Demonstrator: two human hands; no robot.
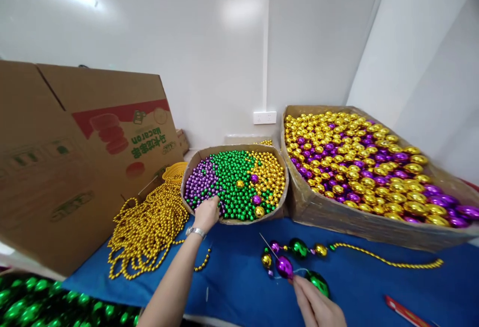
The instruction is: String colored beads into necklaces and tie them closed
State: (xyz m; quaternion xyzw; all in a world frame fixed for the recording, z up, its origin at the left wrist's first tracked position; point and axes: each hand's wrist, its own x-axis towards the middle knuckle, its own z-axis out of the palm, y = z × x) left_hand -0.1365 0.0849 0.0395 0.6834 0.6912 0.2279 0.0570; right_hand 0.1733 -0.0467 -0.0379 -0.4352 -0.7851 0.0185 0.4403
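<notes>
My left hand [207,212], with a metal watch on the wrist, reaches into a cardboard box [235,223] of small shiny beads. Its fingers are closed at the purple and green beads; whatever they hold is hidden. My right hand [318,307] pinches at the lower end of a large purple bead [284,267], which sits on a thin needle [266,242] pointing up and left. Beside it on the blue cloth lies a bead string with a big green bead [298,247], a gold bead [321,250] and a tail of small gold beads [389,261]. Another large green bead [318,283] is partly behind my right hand.
Gold bead strands [145,232] are heaped at the left, before a large carton [93,167]. A big box [337,220] of gold and purple oval beads stands right. A red tool [406,311] lies front right on the blue cloth [355,292]. Large green beads [30,297] fill the lower left.
</notes>
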